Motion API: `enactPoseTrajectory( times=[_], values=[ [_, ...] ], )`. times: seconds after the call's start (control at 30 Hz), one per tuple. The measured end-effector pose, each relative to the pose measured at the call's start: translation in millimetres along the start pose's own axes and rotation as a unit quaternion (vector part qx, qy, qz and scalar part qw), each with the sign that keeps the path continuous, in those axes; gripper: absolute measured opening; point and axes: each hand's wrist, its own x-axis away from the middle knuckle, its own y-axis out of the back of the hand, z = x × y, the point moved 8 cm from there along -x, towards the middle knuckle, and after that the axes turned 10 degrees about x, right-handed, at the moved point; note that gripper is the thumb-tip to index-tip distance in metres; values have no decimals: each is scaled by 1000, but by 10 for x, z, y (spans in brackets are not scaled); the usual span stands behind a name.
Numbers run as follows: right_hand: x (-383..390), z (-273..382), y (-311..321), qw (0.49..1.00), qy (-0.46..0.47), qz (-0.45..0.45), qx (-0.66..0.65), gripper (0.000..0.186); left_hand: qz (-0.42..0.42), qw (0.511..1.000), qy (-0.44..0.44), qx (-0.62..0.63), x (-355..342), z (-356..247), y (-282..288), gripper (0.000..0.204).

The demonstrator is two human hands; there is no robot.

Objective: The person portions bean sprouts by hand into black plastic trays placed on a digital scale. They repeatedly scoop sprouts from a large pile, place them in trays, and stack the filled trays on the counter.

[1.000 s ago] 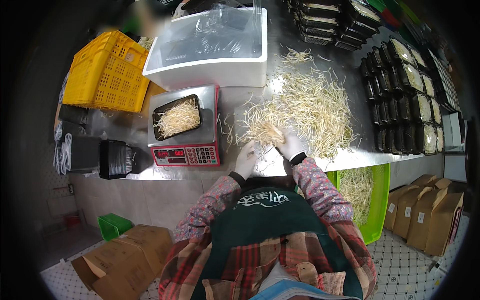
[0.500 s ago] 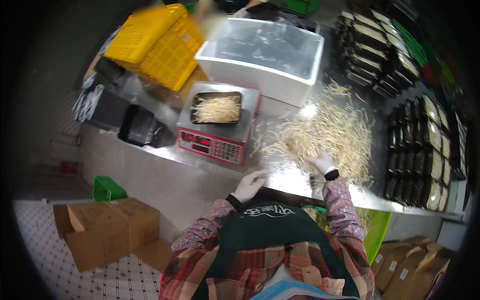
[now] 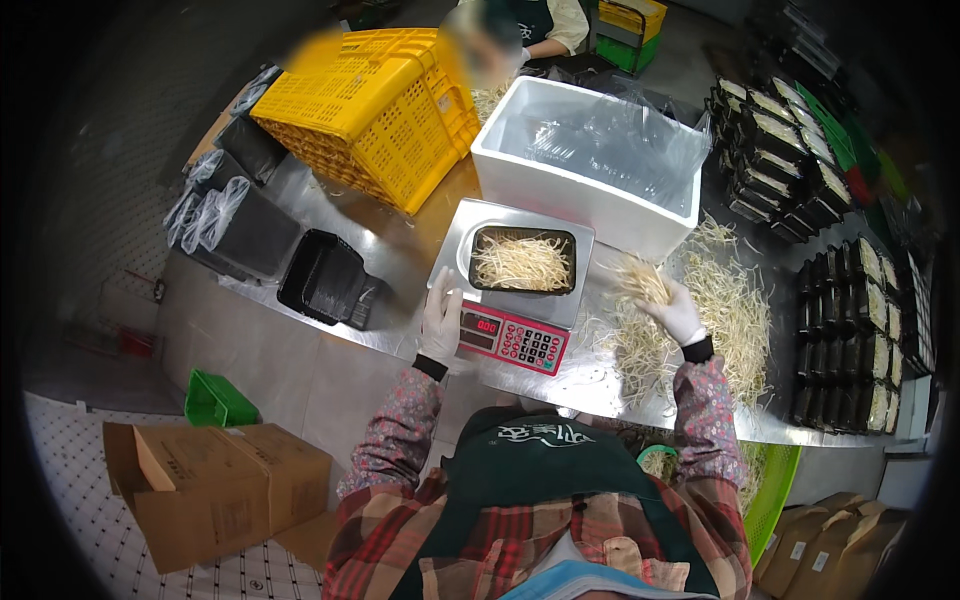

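Note:
My right hand (image 3: pixel 681 315), in a white glove, is closed round a bunch of bean sprouts (image 3: pixel 641 278). It is just above the left part of the loose bean sprout pile (image 3: pixel 728 330) on the metal table. My left hand (image 3: pixel 440 318), also gloved, has its fingers stretched out at the left edge of the red-and-silver digital scale (image 3: pixel 512 338); whether it touches the scale I cannot tell. On the scale's plate lies a black tray (image 3: pixel 524 231) filled with bean sprouts (image 3: pixel 520 262).
Behind the scale stand a white foam box (image 3: pixel 580 190) lined with clear plastic and a yellow crate (image 3: pixel 375 105). Black trays (image 3: pixel 322 275) lie at left; filled packs (image 3: pixel 850 340) are stacked at right. A co-worker (image 3: pixel 550 25) is across the table. A cardboard box (image 3: pixel 225 490) is at lower left.
My right hand has lifted a bunch of sprouts from the pile. My left hand has moved forward and left to the scale's edge. The whole view has shifted.

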Motion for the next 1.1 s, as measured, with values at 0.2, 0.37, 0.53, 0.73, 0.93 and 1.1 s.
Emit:
enactPoseTrajectory(
  times=[0.2,0.37,0.53,0.73,0.93,1.1],
  values=[
    [-946,971,-1001,939,196,0,284,53,58,996,-69,-29,-727,-27,-255,54],
    [-1149,740,-1866,829,277,7,486,71,160,938,-214,-223,-730,-139,-752,57],
    [-1282,534,-1819,855,220,39,468,78,164,879,-249,-372,-679,-79,-895,53],
    [-1036,980,-1242,905,194,100,364,94,192,943,-174,-207,-768,-260,-569,78],
    [-893,504,-834,898,103,-248,349,67,269,862,-250,-348,-768,-498,-996,92],
    [-796,667,-1656,865,116,-219,436,65,320,857,-247,-319,-834,-59,-1260,69]
  ],
)
